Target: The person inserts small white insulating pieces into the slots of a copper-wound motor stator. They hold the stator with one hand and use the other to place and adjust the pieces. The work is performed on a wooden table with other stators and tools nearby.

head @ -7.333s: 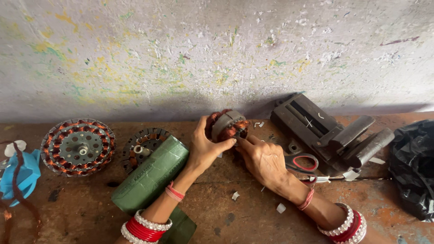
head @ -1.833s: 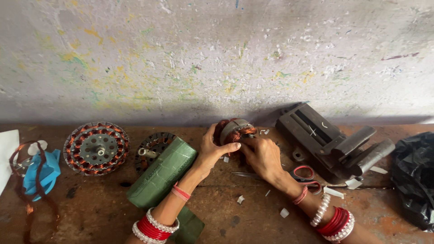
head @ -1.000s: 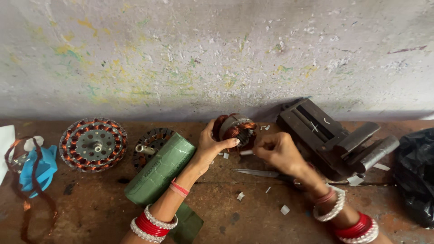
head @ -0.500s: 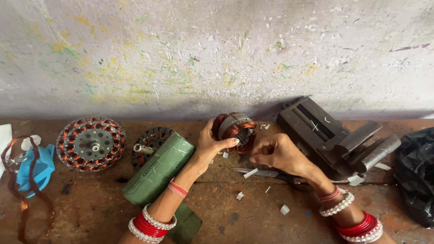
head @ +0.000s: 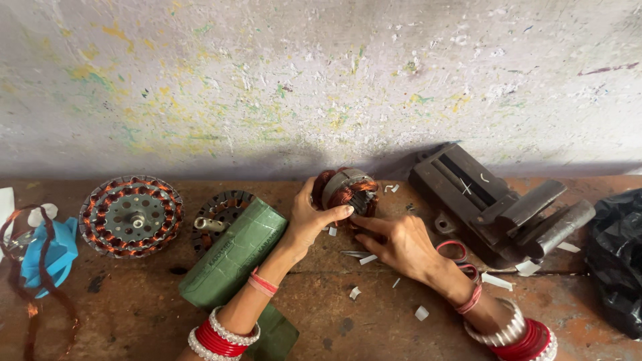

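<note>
Nearest: two forearms with red and white bangles, entering from the lower edge over a worn brown wooden bench, its near strip mostly bare apart from scattered white paper scraps.

Left of the arms: a roll of green sheet, matte, lying diagonally, with a loose green piece beneath the left wrist.

Middle: left hand, fingers curled round the side of the motor coil, thumb on its near face. Right hand, palm down, fingers drawn together and pointing at the coil's underside; whether it pinches anything cannot be told.

The motor coil is a round steel core wound in copper wire, standing close to the wall.

Right: a dark metal vise; red-handled scissors; a black plastic bag.

Left: a flat wound disc; blue cloth.

Farthest: the paint-flecked plaster wall.
</note>
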